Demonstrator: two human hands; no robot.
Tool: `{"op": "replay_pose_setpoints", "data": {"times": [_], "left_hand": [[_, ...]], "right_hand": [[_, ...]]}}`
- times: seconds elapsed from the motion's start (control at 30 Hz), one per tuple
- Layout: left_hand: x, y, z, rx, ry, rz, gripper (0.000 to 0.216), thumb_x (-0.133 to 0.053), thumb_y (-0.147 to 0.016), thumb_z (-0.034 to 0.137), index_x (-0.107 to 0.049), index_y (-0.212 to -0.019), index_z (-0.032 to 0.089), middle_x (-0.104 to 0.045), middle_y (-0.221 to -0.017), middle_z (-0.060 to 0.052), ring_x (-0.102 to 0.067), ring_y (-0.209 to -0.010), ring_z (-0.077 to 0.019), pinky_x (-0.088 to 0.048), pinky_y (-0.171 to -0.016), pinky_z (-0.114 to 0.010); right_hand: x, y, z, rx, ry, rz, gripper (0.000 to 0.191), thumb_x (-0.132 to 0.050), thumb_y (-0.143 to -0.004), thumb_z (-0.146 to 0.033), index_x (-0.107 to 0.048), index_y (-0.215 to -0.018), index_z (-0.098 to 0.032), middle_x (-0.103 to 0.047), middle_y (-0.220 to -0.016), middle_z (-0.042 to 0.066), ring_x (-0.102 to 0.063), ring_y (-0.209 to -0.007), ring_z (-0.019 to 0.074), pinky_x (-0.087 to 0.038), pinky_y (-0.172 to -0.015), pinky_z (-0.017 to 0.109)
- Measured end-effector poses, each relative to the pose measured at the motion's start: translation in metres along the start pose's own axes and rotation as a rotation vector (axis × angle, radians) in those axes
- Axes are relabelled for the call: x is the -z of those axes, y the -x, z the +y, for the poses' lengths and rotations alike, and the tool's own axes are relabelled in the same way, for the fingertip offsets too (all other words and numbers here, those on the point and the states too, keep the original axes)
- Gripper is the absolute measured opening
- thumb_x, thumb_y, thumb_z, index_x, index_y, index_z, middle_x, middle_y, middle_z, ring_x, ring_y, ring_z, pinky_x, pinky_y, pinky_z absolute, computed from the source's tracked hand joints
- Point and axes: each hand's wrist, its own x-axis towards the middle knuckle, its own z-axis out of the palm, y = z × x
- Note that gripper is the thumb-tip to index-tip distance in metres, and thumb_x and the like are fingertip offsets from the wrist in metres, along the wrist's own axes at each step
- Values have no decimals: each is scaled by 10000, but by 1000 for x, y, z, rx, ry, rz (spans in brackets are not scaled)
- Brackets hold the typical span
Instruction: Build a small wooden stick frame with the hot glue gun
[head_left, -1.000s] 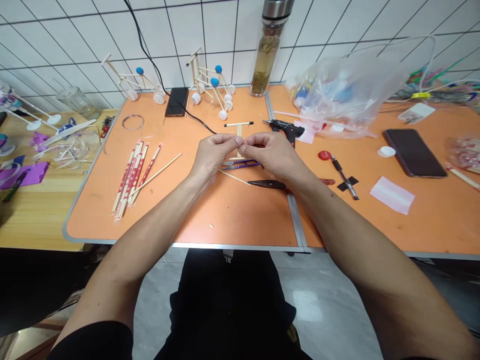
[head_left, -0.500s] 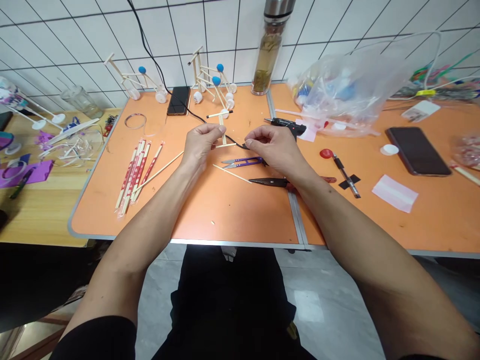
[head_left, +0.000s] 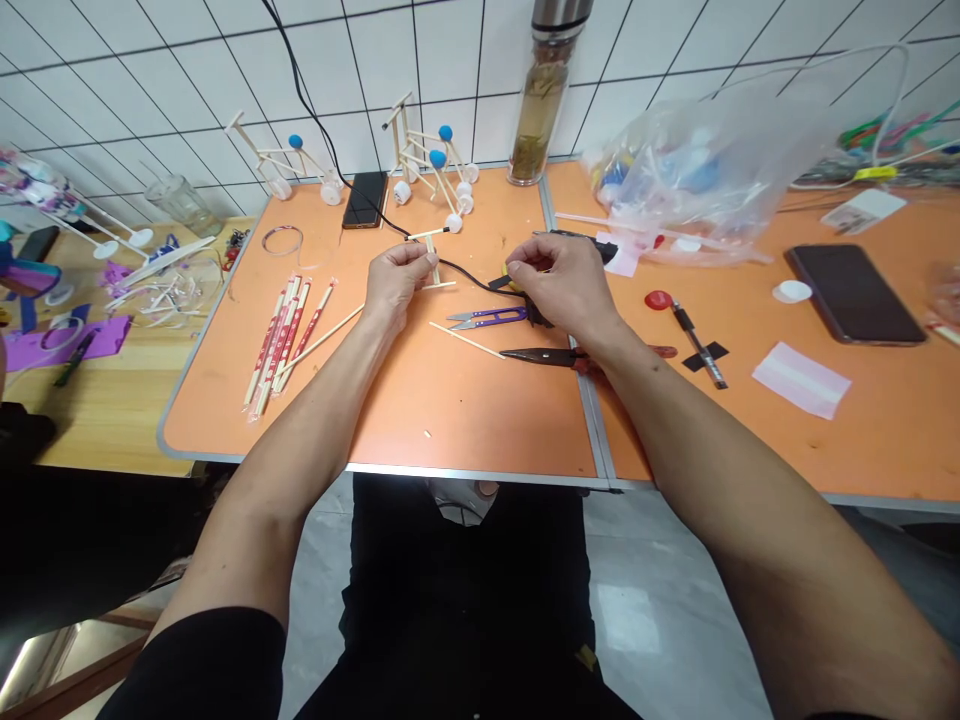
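My left hand (head_left: pixel 399 283) is closed on a small frame of pale wooden sticks (head_left: pixel 431 246), pinched between thumb and fingers. The frame has a crossbar with dark ends at its top and another stick at its base. My right hand (head_left: pixel 566 285) is pinched closed a little to the right. A small black and yellow piece (head_left: pixel 501 281) shows at its fingertips, too small to name. Beneath that hand lie purple-handled thread snips (head_left: pixel 491 318) and dark-jawed pliers (head_left: pixel 544 356). A loose thin stick (head_left: pixel 466 340) points toward the pliers. The black glue gun (head_left: pixel 606 248) is partly hidden behind my right hand.
Several paper-wrapped chopsticks (head_left: pixel 279 340) lie at left. Stick models with blue balls (head_left: pixel 437 158) and white wheels stand at the back, near a phone (head_left: pixel 365 200) and a tea bottle (head_left: pixel 538 110). A plastic bag (head_left: pixel 705 170), pen (head_left: pixel 699 345) and larger phone (head_left: pixel 855 293) are at right.
My left hand has shifted slightly left with the stick frame, which is now tilted. My right hand has moved a little right and up, and a yellow bit now shows by its fingertips.
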Motion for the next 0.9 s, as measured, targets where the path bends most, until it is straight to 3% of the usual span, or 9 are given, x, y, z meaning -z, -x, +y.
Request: {"op": "replay_pose_setpoints", "data": {"times": [0.47, 0.9], "left_hand": [[0, -5, -9, -6, 22, 34, 160, -934, -745, 81, -797, -725, 161, -698, -686, 11, -568, -590, -81, -440, -612, -221], [5, -7, -16, 10, 45, 22, 96, -901, -714, 140, -807, -717, 160, -699, -655, -3, -564, -568, -92, -468, -607, -237]], "right_hand": [[0, -12, 16, 26, 51, 85, 113, -680, -847, -121, -744, -824, -211, -760, -817, 59, -711, -779, 238, -589, -814, 427], [-5, -4, 12, 55, 72, 44, 125, -651, -854, -182, -773, -833, -202, -801, -837, 51, -709, -770, 221, -558, -773, 367]]}}
